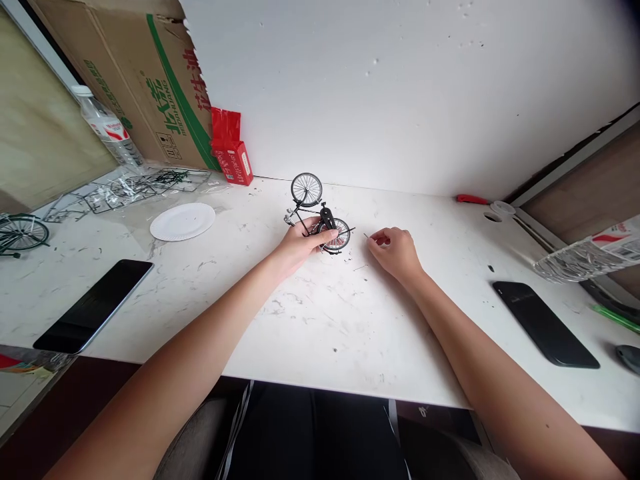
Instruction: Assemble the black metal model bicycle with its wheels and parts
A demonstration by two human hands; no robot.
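A small black model bicycle [307, 189] is held near the middle of the white table [310, 320], one spoked wheel pointing toward the wall and the other beside the fingers. My left hand [300, 245] is closed around its near part, the thumb lying over the wheel and black frame piece. To the right, my right hand [395, 250] rests on the table with thumb and forefinger pinched together. A thin, short piece [366, 235] sticks out from those fingertips, apart from the bicycle. Tiny dark bits lie between the hands.
Left: a white paper plate [183, 221], a phone [93, 307], plastic part frames [145, 189], a bottle [107, 127], another model bicycle [23, 233] and a red box [233, 163]. Right: a black phone [545, 323], a red knife [473, 199] and a bottle [590, 253].
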